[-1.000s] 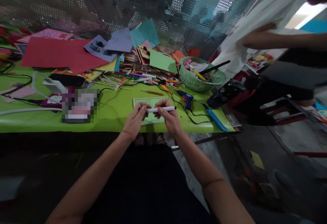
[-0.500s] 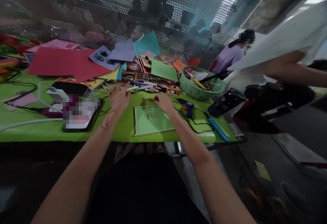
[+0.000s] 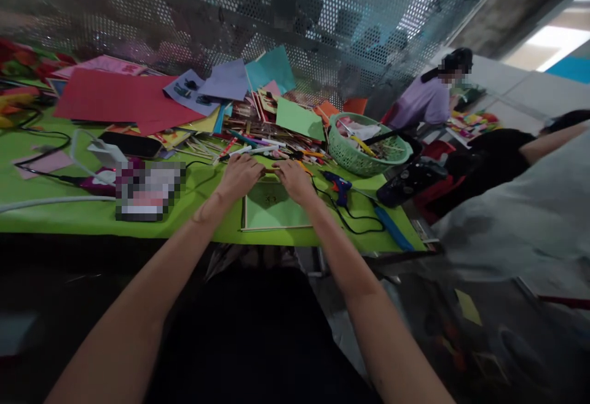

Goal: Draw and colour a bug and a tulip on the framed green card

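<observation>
Both hands meet above the far edge of a green card (image 3: 276,212) with thin sticks along its edges and a small dark drawing. My left hand (image 3: 243,174) and my right hand (image 3: 293,178) have curled fingers, gripping the two ends of a small thin yellowish-brown stick (image 3: 271,171). Its exact shape is hard to make out. Just beyond the hands lie pens and a pile of thin sticks (image 3: 258,136). A blue glue gun (image 3: 340,187) rests to the right of my right hand.
A green basket (image 3: 369,157) and a dark bottle (image 3: 410,181) stand at the right. A phone (image 3: 152,192), cables and a red sheet (image 3: 110,102) lie left on the green table (image 3: 203,229). Another person (image 3: 421,101) sits beyond the right end.
My left hand has moved right from the pens to the small stick, where both hands now meet. The view has shifted slightly, and the person at the far right has moved.
</observation>
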Tool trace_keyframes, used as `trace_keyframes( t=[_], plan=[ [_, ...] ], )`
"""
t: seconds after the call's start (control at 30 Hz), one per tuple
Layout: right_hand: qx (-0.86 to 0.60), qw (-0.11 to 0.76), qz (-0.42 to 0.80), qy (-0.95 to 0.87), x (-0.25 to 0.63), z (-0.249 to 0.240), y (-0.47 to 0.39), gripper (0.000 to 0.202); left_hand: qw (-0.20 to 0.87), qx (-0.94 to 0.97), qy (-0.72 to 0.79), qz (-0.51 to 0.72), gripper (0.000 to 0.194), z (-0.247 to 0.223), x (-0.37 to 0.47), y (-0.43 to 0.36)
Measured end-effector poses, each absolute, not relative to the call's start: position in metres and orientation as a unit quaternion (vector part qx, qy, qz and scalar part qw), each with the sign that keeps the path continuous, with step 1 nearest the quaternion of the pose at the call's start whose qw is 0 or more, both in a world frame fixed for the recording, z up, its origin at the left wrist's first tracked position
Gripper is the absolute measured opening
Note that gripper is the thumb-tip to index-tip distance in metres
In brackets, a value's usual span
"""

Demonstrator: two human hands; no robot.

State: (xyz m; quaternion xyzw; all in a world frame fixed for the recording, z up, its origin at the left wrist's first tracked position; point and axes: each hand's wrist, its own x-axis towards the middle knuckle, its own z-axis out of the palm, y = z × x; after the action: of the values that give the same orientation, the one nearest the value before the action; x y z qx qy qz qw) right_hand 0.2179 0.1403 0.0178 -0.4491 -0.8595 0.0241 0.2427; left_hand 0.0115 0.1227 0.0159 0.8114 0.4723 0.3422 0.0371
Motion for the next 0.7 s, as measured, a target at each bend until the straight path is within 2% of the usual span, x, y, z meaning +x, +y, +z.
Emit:
trace_keyframes(
  t=[0.23,0.4,0.53,0.7],
  plan=[
    [-0.436,0.270,0.012,-0.858,0.222,0.019,0.144,0.027,0.020,0.822,0.465,0.330,0.018,0.019,0.018,0.126],
    [-0.477,0.314,0.020,-0.820,0.244,0.027,0.148,0.019,0.000,0.801,0.499,0.331,0.021,0.020,-0.002,0.132],
    [-0.525,0.344,0.009,-0.778,0.275,0.033,0.151,0.029,-0.025,0.742,0.573,0.348,0.026,0.019,-0.021,0.137],
    [-0.507,0.279,0.042,-0.815,0.273,0.022,0.149,0.023,-0.011,0.744,0.584,0.324,0.027,0.015,-0.002,0.136]
  ],
)
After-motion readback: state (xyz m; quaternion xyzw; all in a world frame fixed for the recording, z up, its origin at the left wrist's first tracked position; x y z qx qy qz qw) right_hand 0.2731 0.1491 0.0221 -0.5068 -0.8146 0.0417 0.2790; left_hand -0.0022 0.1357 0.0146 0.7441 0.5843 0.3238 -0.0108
